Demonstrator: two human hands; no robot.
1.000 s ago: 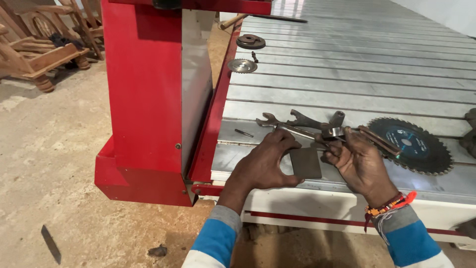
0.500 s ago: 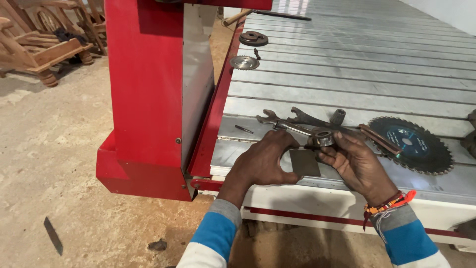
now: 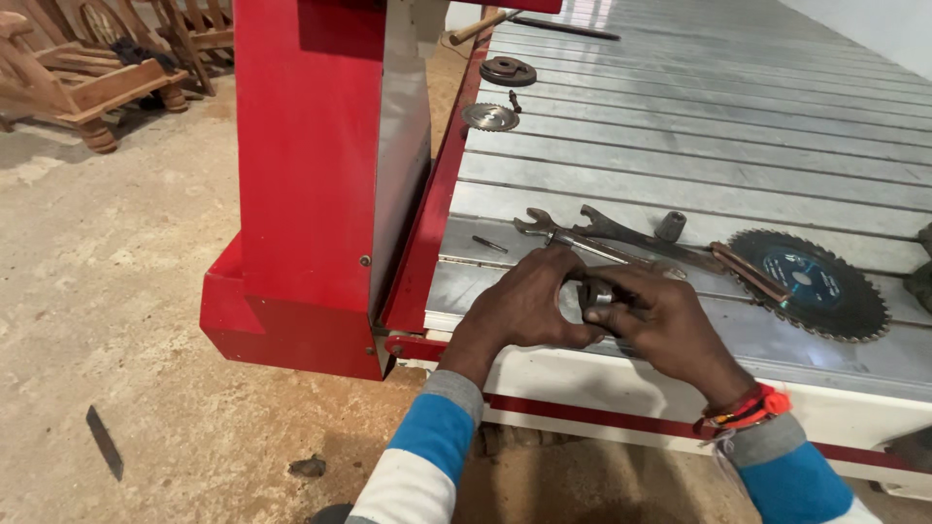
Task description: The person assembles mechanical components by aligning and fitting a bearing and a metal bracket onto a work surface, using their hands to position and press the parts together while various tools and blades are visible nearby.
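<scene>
Small dark metal cylinder sits enclosed between both hands, above the slatted table's front edge

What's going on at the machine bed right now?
A person's left hand and right hand meet at the near edge of the slotted metal bed, together gripping a small dark metal part. Just beyond lie two spanners, a small socket and a toothed saw blade.

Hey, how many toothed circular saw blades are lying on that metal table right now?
2. A large dark saw blade lies at the right, beyond the right hand. A small silver saw blade lies farther back near the table's left edge. Others may sit out of view.
</scene>
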